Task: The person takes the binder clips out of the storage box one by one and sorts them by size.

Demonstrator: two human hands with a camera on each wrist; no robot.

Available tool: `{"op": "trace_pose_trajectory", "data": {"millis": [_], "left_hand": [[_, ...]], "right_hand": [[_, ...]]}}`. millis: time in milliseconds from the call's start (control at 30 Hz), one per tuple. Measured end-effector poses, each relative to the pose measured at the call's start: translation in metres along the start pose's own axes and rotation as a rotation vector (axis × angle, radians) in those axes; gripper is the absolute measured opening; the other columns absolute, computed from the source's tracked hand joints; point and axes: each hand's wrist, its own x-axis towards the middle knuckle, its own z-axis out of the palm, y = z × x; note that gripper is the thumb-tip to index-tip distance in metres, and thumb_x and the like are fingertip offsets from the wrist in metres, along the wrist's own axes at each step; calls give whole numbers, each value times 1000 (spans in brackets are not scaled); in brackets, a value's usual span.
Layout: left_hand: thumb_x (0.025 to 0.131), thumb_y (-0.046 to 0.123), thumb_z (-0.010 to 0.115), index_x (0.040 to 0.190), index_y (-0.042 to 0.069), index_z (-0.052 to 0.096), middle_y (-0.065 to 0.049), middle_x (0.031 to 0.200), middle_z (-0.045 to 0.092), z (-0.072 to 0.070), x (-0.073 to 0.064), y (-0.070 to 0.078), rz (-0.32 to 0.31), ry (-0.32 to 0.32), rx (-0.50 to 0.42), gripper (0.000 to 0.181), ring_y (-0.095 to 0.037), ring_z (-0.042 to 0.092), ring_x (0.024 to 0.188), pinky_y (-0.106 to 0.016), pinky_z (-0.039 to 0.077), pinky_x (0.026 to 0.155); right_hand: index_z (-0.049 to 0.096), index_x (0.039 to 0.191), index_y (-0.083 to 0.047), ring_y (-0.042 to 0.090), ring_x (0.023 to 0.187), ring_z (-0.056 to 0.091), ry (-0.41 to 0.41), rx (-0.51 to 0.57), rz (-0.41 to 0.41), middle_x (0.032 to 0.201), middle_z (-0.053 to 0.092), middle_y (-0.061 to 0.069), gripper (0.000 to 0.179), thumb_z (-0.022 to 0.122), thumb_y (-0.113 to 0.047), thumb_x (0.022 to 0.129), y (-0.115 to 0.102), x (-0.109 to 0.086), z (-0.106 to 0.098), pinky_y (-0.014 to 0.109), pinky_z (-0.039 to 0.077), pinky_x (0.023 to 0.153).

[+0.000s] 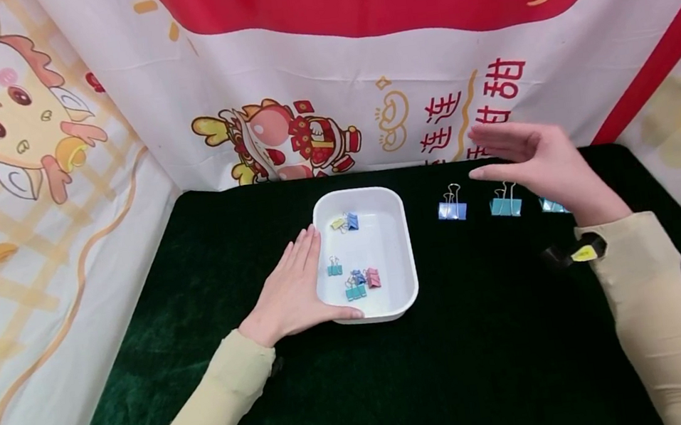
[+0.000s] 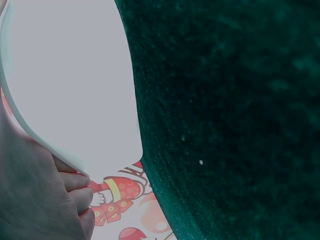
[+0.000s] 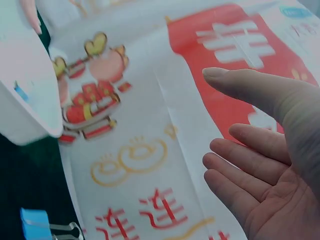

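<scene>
While the white tray (image 1: 391,234) stands near the far edge of the green velvet cloth (image 1: 462,354), teal, blue and pink binder clips (image 1: 356,292) lie near its front rim, yellow and blue clips (image 1: 352,221) farther back. The left hand (image 1: 289,287), thumb spread wide, touches its left side; the right hand (image 1: 550,162), wide and empty, hovers by larger clips (image 1: 506,208) toward the far-right corner.

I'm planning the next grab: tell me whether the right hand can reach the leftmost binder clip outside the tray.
Probably yes: the right hand hovers nearby, holding nothing; nothing seems to cover that leftmost binder clip, and the tray stands apart from it.
</scene>
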Motion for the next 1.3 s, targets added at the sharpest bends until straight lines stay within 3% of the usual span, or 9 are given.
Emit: {"op": "trace_pose_trajectory", "data": {"millis": [300,600,733,867,1067,1300], "left_hand": [[61,102,48,164,8,4,-4,170,-2,0,1,-2,4,-3,-5,146,-19,-1,154,-40,6,123],[61,102,49,164,9,4,-4,170,-1,0,1,-2,0,-7,-17,146,-20,-1,155,-42,6,123],[61,102,49,164,11,1,-4,170,-1,0,0,-2,2,-8,-15,145,-19,-1,154,-42,6,123],[62,101,50,164,9,3,-5,170,-1,0,0,-2,8,-5,-10,145,-20,-1,155,-43,6,123],[64,99,52,164,8,6,-6,170,0,0,0,-2,16,2,-11,143,-20,-1,155,-44,8,123],[68,93,59,164,7,6,-7,170,0,-1,-1,-3,26,9,-36,139,-21,0,155,-45,8,123]], "right_hand": [[64,138,-11,20,127,59,-143,13,-90,136,64,3,63,89,-22,81,-5,5,49,28,47,103],[67,133,-12,18,119,63,-325,17,-141,132,66,5,59,90,-25,80,1,5,103,44,50,102],[68,131,-13,16,115,65,-424,-13,-142,130,68,3,55,89,-26,81,3,3,125,42,52,99],[70,128,-12,22,115,66,-496,-11,-155,127,69,4,51,89,-22,82,6,2,146,40,53,97],[70,129,-11,27,114,67,-567,7,-164,125,70,2,48,87,-18,84,11,2,167,42,53,97],[68,130,-5,28,111,68,-616,1,-145,125,70,13,49,86,-13,84,14,2,184,46,54,96]]}}
